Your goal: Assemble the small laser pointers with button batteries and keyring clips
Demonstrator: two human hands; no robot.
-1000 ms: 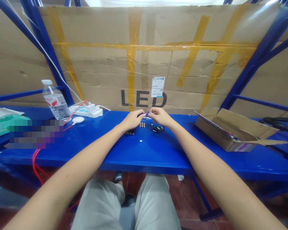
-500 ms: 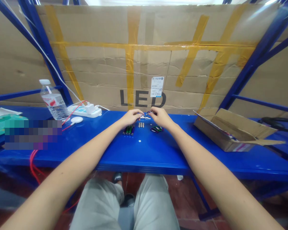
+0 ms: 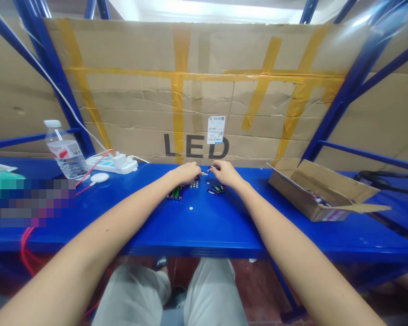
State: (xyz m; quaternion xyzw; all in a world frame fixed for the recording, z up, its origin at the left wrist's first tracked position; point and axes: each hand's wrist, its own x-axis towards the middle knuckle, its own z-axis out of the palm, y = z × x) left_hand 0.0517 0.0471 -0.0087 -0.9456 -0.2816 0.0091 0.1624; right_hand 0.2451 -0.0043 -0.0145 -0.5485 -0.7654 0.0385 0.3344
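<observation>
Two hands, the left hand (image 3: 187, 174) and right hand (image 3: 226, 174), nearly meet at a small wire clip (image 3: 206, 171), their grip too small to tell; green cylinders (image 3: 175, 193), metal studs (image 3: 194, 183) and coloured clips (image 3: 216, 189) lie in separate groups on the blue shelf (image 3: 204, 231).

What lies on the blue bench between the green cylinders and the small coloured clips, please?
In the head view, a small cluster of round silver metal pieces lies between the green-and-black cylinders and the coloured clips on the blue bench. Their exact kind is too small to tell.
</observation>
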